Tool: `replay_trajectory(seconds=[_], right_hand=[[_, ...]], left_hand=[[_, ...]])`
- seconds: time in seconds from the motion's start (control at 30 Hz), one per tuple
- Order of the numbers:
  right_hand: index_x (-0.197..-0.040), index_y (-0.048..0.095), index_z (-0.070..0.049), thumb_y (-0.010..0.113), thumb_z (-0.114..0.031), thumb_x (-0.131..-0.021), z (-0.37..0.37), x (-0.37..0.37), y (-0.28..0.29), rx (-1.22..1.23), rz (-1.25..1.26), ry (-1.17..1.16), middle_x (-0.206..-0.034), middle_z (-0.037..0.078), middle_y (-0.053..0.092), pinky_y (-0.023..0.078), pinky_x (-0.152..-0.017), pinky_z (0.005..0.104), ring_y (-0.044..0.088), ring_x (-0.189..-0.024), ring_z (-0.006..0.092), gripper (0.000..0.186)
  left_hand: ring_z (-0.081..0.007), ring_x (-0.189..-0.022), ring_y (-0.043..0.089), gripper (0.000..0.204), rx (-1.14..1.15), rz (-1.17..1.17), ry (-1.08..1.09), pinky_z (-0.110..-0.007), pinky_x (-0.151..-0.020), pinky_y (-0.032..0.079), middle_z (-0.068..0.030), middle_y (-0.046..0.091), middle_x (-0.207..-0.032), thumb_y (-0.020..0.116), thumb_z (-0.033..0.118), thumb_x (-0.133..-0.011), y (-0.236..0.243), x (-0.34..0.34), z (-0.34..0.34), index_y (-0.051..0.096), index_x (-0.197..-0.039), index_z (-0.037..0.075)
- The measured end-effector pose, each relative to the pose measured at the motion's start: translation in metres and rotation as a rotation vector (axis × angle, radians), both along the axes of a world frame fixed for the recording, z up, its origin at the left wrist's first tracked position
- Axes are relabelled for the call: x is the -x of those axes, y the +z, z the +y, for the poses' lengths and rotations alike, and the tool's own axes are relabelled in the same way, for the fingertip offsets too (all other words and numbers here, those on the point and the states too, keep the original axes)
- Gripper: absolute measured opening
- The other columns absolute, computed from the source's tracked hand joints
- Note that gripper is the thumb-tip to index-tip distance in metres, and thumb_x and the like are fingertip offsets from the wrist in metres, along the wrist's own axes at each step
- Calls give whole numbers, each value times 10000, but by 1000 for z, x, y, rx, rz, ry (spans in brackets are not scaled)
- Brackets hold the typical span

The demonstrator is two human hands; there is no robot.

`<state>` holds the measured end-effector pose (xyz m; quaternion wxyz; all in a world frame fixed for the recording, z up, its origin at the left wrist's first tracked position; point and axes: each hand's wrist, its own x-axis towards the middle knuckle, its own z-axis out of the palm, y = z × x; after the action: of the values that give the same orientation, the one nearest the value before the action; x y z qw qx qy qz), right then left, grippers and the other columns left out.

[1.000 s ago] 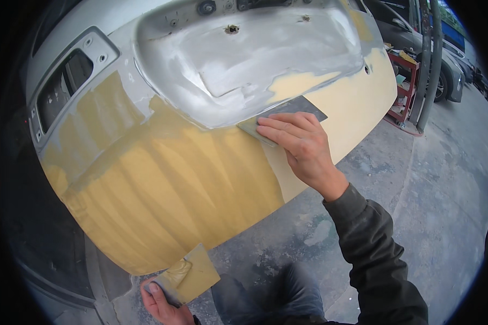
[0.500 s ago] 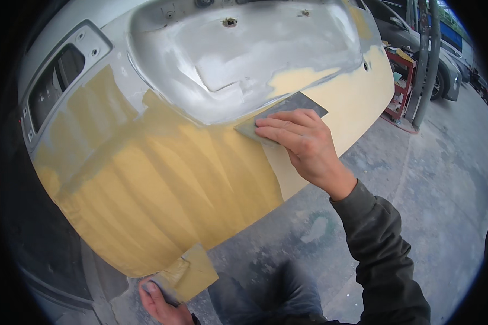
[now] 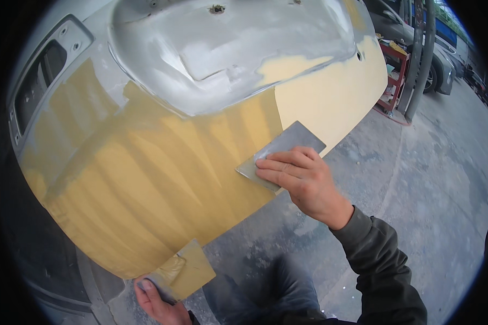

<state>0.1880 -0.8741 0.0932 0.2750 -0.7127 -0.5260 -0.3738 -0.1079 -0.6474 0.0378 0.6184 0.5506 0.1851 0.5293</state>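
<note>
My right hand (image 3: 306, 181) is closed on a flat grey putty spreader (image 3: 294, 140). The spreader lies against the lower edge of a car body panel (image 3: 200, 49), where darker yellow filler (image 3: 162, 168) meets a paler cream layer (image 3: 331, 92). The darker filler shows streaks sweeping down from the grey recessed part. At the bottom left, my left hand (image 3: 160, 303) grips a second flat plate (image 3: 198, 273) smeared with yellow filler, a thicker lump near the thumb. This plate is below the panel's lower edge.
A rectangular opening (image 3: 40, 78) is cut in the panel at the left. To the right are a red shelf cart (image 3: 393, 76), grey posts (image 3: 420, 59) and a parked car (image 3: 442, 59). The grey floor (image 3: 374, 173) is stained.
My right hand has drawn the spreader down to the panel's lower edge, uncovering a streaked darker yellow strip under the recess. My left hand still holds its plate in nearly the same place.
</note>
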Motion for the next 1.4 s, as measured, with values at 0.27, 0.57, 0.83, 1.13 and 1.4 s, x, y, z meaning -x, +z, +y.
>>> replay_trajectory(seconds=[0.27,0.57,0.83,1.13,1.4], right_hand=[[-1148,798,-110,724,-41,-867,-6,16,-44,1,37,-39,-1256,-28,785,531,-944,374,709,-1147,178,299],[-1188,778,-112,742,-88,-859,-17,29,-88,10,64,-42,-1302,-21,759,537,-948,383,692,-1172,182,332],[-1194,777,-92,689,-47,-862,-49,25,-89,-55,97,-83,-1279,21,774,524,-955,408,707,-1164,222,347],[-1181,781,-86,688,9,-877,-34,-71,38,-168,-175,-11,-1262,43,782,501,-925,385,715,-1146,252,332],[-1209,791,-116,697,13,-886,-8,-86,53,-190,-159,4,-1242,18,785,513,-951,383,706,-1174,234,360]], left_hand=[[-195,-1143,637,373,-40,21,-44,-350,-1003,519,-120,658,-1253,561,286,-1137,0,1,2,581,-1330,-33],[-186,-1098,637,342,-72,52,-25,-341,-990,517,-114,659,-1194,549,296,-1140,5,1,-7,602,-1258,-20],[-172,-1053,627,318,-88,69,-5,-346,-941,533,-97,642,-1132,547,300,-1141,16,11,-17,592,-1196,-10],[-242,-1248,618,475,-45,115,51,-381,-1041,511,-170,648,-1362,593,322,-1114,25,14,-25,581,-1411,-48],[-196,-1004,621,407,-112,228,185,-337,-879,507,-104,688,-1102,576,373,-1119,24,21,-21,651,-1198,-20]])
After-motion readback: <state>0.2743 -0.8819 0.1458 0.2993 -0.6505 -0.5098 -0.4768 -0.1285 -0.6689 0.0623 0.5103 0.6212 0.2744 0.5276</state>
